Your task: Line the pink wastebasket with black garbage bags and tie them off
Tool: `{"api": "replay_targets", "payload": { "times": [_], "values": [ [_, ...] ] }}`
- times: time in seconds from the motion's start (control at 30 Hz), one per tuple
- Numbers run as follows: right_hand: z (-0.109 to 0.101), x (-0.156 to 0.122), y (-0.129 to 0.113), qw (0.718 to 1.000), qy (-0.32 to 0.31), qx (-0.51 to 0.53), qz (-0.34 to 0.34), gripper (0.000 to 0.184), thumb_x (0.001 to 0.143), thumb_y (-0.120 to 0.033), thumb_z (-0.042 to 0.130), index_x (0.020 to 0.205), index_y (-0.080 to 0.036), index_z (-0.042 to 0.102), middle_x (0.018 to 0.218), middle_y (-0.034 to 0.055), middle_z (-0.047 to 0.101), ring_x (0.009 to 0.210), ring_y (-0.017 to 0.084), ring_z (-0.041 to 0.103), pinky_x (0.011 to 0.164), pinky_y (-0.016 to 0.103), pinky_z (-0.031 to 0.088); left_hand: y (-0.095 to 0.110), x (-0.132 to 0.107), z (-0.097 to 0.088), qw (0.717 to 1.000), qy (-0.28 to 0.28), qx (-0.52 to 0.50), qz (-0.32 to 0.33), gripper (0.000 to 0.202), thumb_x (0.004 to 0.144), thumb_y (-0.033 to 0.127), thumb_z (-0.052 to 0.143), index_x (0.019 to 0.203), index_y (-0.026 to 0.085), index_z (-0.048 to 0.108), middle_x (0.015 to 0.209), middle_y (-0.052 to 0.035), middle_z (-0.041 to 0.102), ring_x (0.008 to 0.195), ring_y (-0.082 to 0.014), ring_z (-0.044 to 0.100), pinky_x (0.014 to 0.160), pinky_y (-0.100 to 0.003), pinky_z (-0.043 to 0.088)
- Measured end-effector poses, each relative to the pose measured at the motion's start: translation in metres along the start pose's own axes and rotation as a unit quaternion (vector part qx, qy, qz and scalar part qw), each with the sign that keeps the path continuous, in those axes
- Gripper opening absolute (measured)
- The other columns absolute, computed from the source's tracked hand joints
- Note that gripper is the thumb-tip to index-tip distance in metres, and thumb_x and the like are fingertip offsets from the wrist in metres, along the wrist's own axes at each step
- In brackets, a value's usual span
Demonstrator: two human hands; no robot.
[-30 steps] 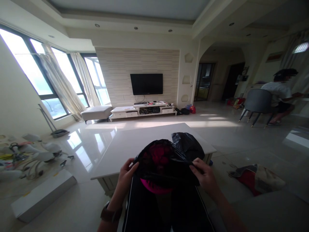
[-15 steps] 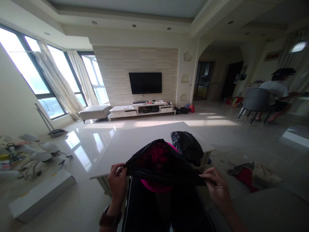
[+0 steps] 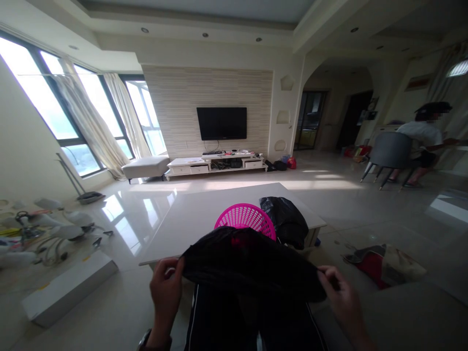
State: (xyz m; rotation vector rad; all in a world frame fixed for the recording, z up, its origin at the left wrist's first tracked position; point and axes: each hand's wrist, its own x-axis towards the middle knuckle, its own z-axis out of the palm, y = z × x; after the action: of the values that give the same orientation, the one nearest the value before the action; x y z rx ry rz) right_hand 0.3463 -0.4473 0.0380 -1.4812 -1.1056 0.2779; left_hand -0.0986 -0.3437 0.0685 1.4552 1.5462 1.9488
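Note:
A black plastic bag (image 3: 248,268) is stretched wide between my two hands, above my lap. My left hand (image 3: 166,285) pinches its left corner, and my right hand (image 3: 338,295) pinches the right one. Just beyond the bag stands a bright pink slotted basket (image 3: 246,212) at the near edge of the white table (image 3: 204,209); the bag hides its lower part. Another dark plastic bundle (image 3: 287,219) lies on the table to the right of the basket.
Left on the floor are a long white box (image 3: 71,287) and a jumble of white hoses and parts (image 3: 54,229). A red and beige cloth bag (image 3: 383,265) lies at right. Far right, a person (image 3: 424,131) sits on a grey chair (image 3: 391,148).
The black bag has come toward me and down, off the pink basket, whose slotted rim now shows. Both hands have spread slightly farther apart, still holding the bag's corners.

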Motion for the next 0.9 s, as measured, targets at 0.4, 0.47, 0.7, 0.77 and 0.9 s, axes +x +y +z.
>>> {"api": "replay_targets", "payload": {
  "times": [0.4,0.47,0.7,0.77,0.9],
  "values": [
    [-0.026,0.007,-0.045,0.993,-0.053,-0.029,-0.101,0.019,0.083,-0.022,0.069,0.100,-0.026,0.075,0.078,-0.0012,0.059,0.068,0.015,0.057,0.064,0.027,0.048,0.025,-0.004,-0.035,0.998,0.028,0.038,0.048,0.030,0.081,0.041,0.079,0.100,0.019,0.070,0.097,-0.0040,0.070,0.085,-0.0196,0.069,0.069,-0.029,0.061],
    [-0.034,0.005,-0.057,0.985,-0.017,-0.012,-0.174,0.013,0.086,-0.020,0.069,0.093,-0.028,0.077,0.080,0.0000,0.057,0.072,0.016,0.056,0.063,0.027,0.045,0.027,-0.005,-0.040,0.999,0.031,0.036,0.025,0.032,0.080,0.042,0.080,0.099,0.019,0.070,0.099,-0.0044,0.070,0.090,-0.0210,0.068,0.071,-0.030,0.061],
    [-0.038,-0.004,-0.081,0.971,-0.023,0.010,-0.237,0.010,0.091,-0.016,0.064,0.088,-0.026,0.066,0.099,0.0038,0.058,0.093,0.018,0.060,0.078,0.028,0.048,0.007,-0.020,-0.049,0.917,-0.025,-0.275,-0.287,0.042,0.071,0.037,0.073,0.110,0.023,0.067,0.108,-0.0057,0.069,0.098,-0.0239,0.067,0.072,-0.034,0.062],
    [-0.034,-0.005,-0.081,0.977,-0.041,0.005,-0.210,0.008,0.093,-0.019,0.060,0.089,-0.025,0.060,0.101,0.0040,0.058,0.093,0.018,0.060,0.078,0.028,0.048,-0.004,-0.038,-0.043,0.859,0.016,-0.343,-0.379,0.041,0.061,0.022,0.067,0.102,0.023,0.065,0.105,-0.0040,0.069,0.095,-0.0223,0.068,0.079,-0.037,0.063],
    [-0.033,-0.007,-0.088,0.975,-0.098,-0.030,-0.195,0.008,0.094,-0.025,0.061,0.091,-0.025,0.054,0.100,0.0036,0.062,0.091,0.019,0.063,0.080,0.029,0.051,-0.019,-0.088,-0.012,0.814,-0.027,-0.248,-0.525,0.051,0.048,0.007,0.060,0.096,0.024,0.063,0.094,-0.0024,0.073,0.084,-0.0248,0.072,0.079,-0.042,0.061]
  ]
}}
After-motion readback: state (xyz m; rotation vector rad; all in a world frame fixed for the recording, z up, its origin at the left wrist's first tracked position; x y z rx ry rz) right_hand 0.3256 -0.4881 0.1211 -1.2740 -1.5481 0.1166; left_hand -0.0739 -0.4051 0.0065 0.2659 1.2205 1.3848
